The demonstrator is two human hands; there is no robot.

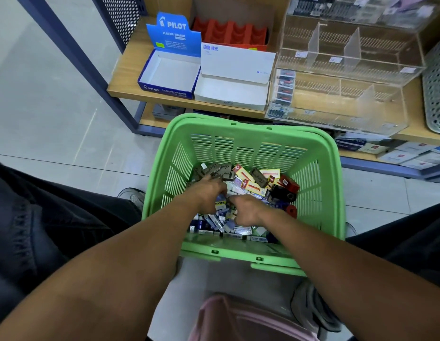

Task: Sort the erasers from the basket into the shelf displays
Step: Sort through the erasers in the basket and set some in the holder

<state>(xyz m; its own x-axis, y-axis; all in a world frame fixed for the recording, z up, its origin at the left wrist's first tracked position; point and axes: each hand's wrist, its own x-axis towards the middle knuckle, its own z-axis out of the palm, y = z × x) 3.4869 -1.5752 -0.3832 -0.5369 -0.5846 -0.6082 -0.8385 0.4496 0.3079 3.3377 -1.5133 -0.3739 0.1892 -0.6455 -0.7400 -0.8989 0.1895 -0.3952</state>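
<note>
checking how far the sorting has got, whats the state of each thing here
green basket: on the floor, full of mixed erasers
blue box: open, empty
white box: open, looks empty
red tray: slots empty
clear case: mostly empty, a few dark erasers in its left front slot
left hand: down in the basket, grip unclear
right hand: down in the basket, grip unclear

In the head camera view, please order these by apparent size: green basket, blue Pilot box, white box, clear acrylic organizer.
1. green basket, though it is nearest the camera
2. clear acrylic organizer
3. white box
4. blue Pilot box
</note>
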